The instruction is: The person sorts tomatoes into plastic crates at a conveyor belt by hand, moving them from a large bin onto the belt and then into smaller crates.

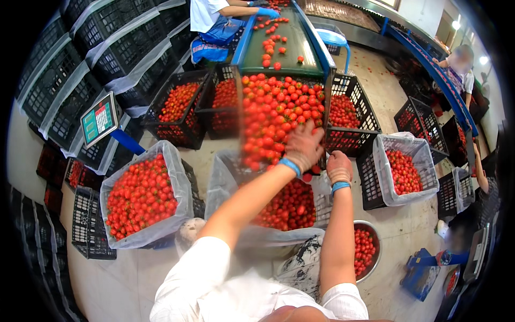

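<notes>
Cherry tomatoes (281,106) fill the chute at the end of the green conveyor belt (289,44). My left hand (304,147), thin-gloved with a blue wristband, rests among them, fingers spread and slightly blurred. My right hand (339,166), gloved the same way, is curled at the chute's lower right corner (323,161); its fingertips are partly hidden. Below both hands stands a crate with a translucent plastic liner (219,177), holding more tomatoes (289,207). My left forearm covers part of it. Several tomatoes look blurred at the chute's left side.
A lined crate of tomatoes (141,197) stands left, near a scale display (98,120). Another lined crate (402,169) and a metal bowl (366,251) are right. Crates (116,44) are stacked left. A co-worker's blue-gloved hand (267,13) is over the belt; other people are right.
</notes>
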`<state>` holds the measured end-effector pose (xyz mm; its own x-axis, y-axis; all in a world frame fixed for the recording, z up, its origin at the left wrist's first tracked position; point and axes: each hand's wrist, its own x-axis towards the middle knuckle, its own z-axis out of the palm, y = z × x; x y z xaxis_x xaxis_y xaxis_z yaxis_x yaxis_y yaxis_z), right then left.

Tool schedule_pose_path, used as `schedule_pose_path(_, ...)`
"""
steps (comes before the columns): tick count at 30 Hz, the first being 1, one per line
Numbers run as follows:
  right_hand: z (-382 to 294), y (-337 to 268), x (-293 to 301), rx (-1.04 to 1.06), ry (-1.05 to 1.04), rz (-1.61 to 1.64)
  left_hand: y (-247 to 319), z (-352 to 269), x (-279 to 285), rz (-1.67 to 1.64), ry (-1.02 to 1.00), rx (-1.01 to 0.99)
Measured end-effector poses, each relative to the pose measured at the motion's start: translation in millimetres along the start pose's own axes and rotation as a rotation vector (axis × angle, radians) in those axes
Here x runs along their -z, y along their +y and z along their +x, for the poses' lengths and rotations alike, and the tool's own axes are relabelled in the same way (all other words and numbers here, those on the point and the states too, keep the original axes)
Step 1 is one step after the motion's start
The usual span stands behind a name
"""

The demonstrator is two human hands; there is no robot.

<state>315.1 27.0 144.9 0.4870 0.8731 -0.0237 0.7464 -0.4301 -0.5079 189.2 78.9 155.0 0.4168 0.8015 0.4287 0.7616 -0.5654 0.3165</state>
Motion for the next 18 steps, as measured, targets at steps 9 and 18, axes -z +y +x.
schedule_pose_path(9,0.1,0.7,3.6,-0.025,-0.033,-0.004,-2.0,-11.2,-10.8,0.132,-0.336,0.145)
schedule_pose_path(18,-3.7,-2.0,0.8,-0.033,-0.048,0.015,-1.4,-70.4,26.7,-0.203,-0.564,-0.004)
